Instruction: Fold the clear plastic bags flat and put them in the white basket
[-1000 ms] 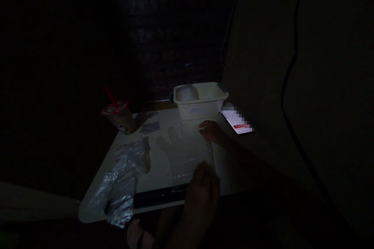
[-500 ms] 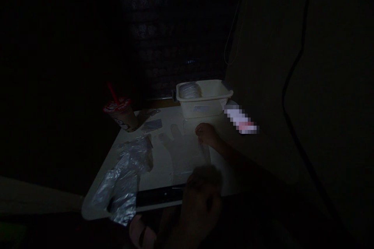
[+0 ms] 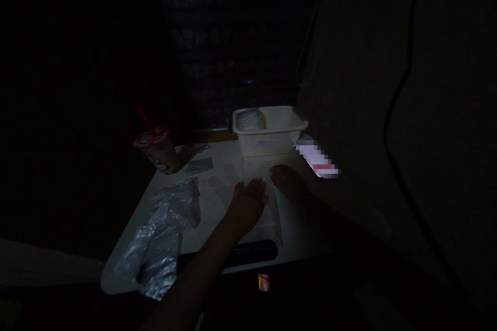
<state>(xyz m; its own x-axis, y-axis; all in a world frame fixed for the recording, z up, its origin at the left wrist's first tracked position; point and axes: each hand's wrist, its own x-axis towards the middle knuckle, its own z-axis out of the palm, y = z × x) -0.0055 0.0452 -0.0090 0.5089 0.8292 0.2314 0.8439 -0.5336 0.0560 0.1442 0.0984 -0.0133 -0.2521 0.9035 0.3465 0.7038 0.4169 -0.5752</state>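
A thin, clear plastic glove [image 3: 222, 189] lies flat on the white table [image 3: 202, 240], its finger shapes pointing away from me. My left hand [image 3: 248, 201] rests flat on the clear plastic, fingers stretched out close together. Beyond it to the right, my right hand [image 3: 288, 182] is at the plastic's far right part with its fingers bent inward; what they pinch is too dark to make out. A crumpled heap of clear plastic [image 3: 174, 212] spreads over the table's left side and hangs past the front edge.
At the back stands a white plastic tub [image 3: 267, 144] with a bundle of clear plastic [image 3: 251, 120] inside. A drink cup [image 3: 161, 155] with a red straw is at the back left. A pixelated pale item [image 3: 317, 159] lies right. A long black object [image 3: 252, 252] lies along the front edge.
My left hand has moved forward from the table's front edge and now lies flat on the plastic. My right hand has shifted slightly to the right.
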